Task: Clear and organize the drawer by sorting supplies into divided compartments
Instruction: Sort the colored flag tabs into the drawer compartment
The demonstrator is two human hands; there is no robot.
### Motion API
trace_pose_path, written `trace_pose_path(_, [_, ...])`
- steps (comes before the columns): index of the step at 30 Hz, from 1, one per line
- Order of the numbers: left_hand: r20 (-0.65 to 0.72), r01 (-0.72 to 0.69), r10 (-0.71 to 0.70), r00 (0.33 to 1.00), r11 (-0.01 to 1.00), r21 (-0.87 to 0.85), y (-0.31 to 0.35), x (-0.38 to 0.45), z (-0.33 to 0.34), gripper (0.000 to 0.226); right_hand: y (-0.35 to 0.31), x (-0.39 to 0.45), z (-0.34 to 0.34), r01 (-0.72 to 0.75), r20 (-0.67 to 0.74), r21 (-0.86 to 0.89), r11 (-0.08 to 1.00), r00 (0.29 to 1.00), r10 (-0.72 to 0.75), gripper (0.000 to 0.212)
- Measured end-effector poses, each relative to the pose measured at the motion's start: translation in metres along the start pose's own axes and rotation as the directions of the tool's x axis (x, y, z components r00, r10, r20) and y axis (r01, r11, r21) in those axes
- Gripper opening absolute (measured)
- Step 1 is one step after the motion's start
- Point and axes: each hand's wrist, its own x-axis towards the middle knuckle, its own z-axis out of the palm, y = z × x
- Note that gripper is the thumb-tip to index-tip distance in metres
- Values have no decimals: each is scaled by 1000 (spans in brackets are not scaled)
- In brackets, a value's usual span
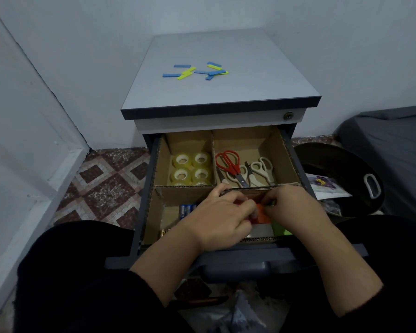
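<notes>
The open dark blue drawer [144, 207] of the grey-topped pedestal cabinet [216, 87] carries a brown corrugated cardboard divider insert [211, 155] with four compartments.

Rear left compartment: clear adhesive tape rolls [191, 168], four fully visible, standing in rows. A third row at the near edge is cut off by the divider wall.

Rear right compartment: one pair of red-handled scissors [228, 162] and several pairs of white-handled scissors [262, 169] lying flat and overlapping. The exact count of white pairs cannot be determined.

Front left compartment: blue cylindrical batteries [186, 209], partly covered by the left hand [220, 218]. A gold-coloured item at the near edge is too obscured to identify.

Front right compartment: an orange flat paper-like item [262, 213] and a green flat item [280, 229], both largely hidden under the hands. Their type cannot be confirmed.

The left hand and the right hand [289, 206] meet over the front right compartment. The fingers of both hands are curled and converge on the orange item. The left appears to pinch it; the right hand's fingertips are hidden, so its hold on that item cannot be determined.

On the cabinet top surface, blue and yellow-green flat rectangular strips [195, 71] lie scattered, some overlapping.

To the right, on the floor, sits a black tub with a white handle [370, 186], partly cut off by the person's dark sleeve.
</notes>
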Motion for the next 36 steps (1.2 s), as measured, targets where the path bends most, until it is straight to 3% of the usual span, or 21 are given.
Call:
trace_pose_path(5, [-166, 44, -76, 983, 982, -185, -5, -3, -3, 25, -8, -5, -5, 38, -30, 41, 998, 999, -37, 19])
trace_pose_path(13, [-366, 147, -254, 895, 944, -295, -17, 2, -41, 28, -38, -1, -35, 205, -269, 166, 965, 951, -155, 18])
trace_pose_path(19, [-536, 186, -353, 767, 922, -340, -52, 31, -103, 23, -68, 35, -84, 334, -422, 175, 926, 875, -237, 19])
trace_pose_path(23, [-538, 258, -515, 667, 837, -482, -90, 58, -139, 18, -81, 84, -110, 359, -450, 212, 909, 861, -235, 19])
trace_pose_path(28, [-461, 292, -635, 620, 731, -616, -134, 83, -148, 24, -86, 140, -125, 325, -389, 286, 901, 899, -201, 17])
trace_pose_path(33, [-490, 289, -674, 553, 706, -646, -160, 109, -159, 36, -91, 184, -134, 259, -467, 251, 933, 876, -118, 21])
trace_pose_path(36, [-558, 353, -675, 482, 733, -581, -169, 121, -163, 32, -94, 203, -133, 320, -499, 180, 930, 844, -194, 27])
